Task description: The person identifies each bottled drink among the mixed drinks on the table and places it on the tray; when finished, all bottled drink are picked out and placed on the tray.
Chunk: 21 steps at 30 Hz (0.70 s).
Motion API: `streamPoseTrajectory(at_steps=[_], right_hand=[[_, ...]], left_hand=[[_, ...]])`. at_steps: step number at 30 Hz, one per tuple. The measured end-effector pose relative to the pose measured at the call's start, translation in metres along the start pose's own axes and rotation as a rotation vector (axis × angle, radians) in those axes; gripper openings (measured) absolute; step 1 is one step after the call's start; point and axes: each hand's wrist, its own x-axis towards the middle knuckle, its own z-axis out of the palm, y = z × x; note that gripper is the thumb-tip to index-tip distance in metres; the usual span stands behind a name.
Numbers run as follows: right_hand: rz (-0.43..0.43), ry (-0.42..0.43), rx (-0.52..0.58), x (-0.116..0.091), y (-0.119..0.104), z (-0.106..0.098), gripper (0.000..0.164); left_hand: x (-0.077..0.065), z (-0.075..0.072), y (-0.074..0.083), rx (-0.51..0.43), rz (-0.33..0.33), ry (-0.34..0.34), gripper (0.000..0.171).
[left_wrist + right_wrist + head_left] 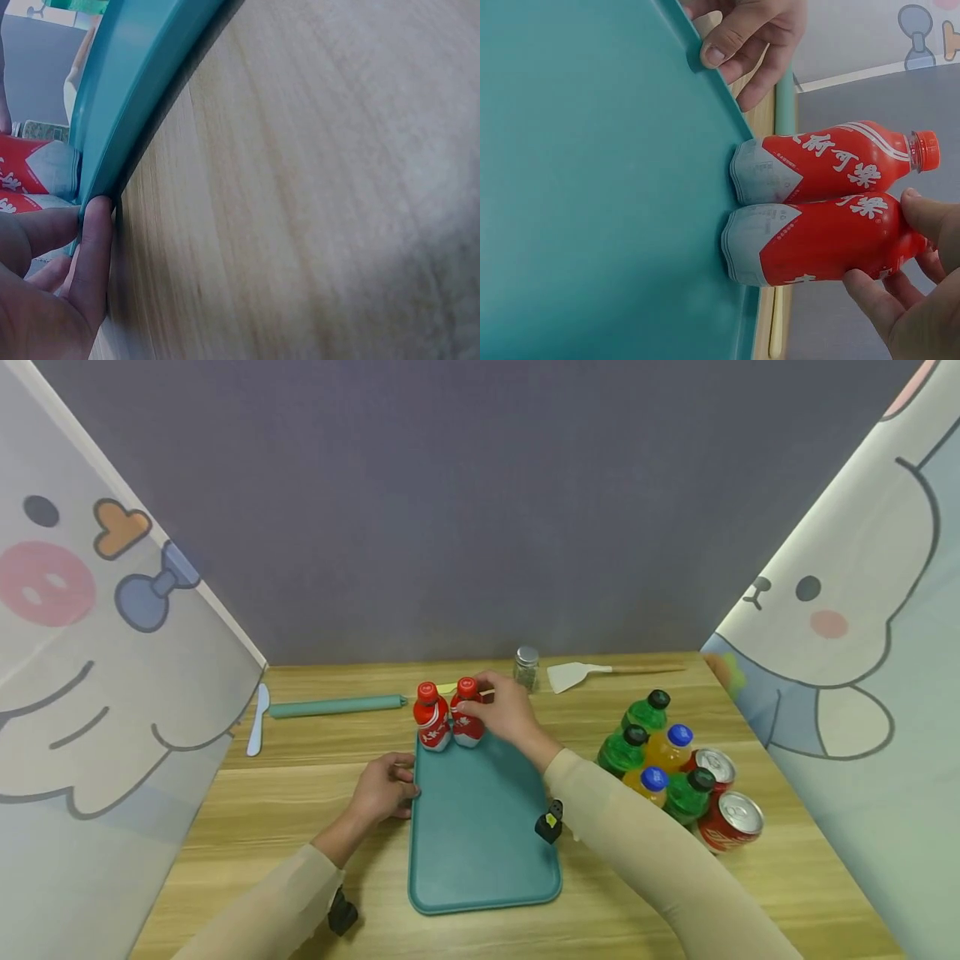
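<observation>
A teal tray point(483, 827) lies on the wooden table. My left hand point(381, 789) holds its left rim, with the thumb over the edge and the other fingers along the outside. Two red-and-white cola bottles stand side by side at the tray's far left corner. Around the upper part of the right cola bottle point(821, 244) curl the thumb and fingers of my right hand point(508, 706). The left cola bottle point(840, 161) is upright, close against its neighbour, and no hand touches it.
Green-bottled drinks point(622, 750), orange drinks with blue caps point(670, 747) and red cans point(731, 822) cluster right of the tray. Along the back lie a teal rod point(337, 706), a white spatula point(567, 676) and a glass shaker point(526, 668). A pale knife point(257, 722) is far left.
</observation>
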Motion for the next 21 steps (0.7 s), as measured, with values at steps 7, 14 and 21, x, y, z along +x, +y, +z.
streamPoseTrajectory(at_steps=[7,14,21], right_hand=[[0.007,-0.024,-0.014,0.0013,0.0002,0.0011,0.044],[0.017,-0.031,-0.014,-0.0023,0.0,0.0001,0.047],[0.039,-0.118,0.052,-0.0073,0.0043,-0.0072,0.054]], left_hand=[[0.0011,-0.0011,0.0003,0.014,-0.006,-0.001,0.053],[0.0009,0.0001,0.0013,0.01,-0.009,0.005,0.053],[-0.0004,0.0007,0.0014,0.017,-0.003,0.005,0.053]])
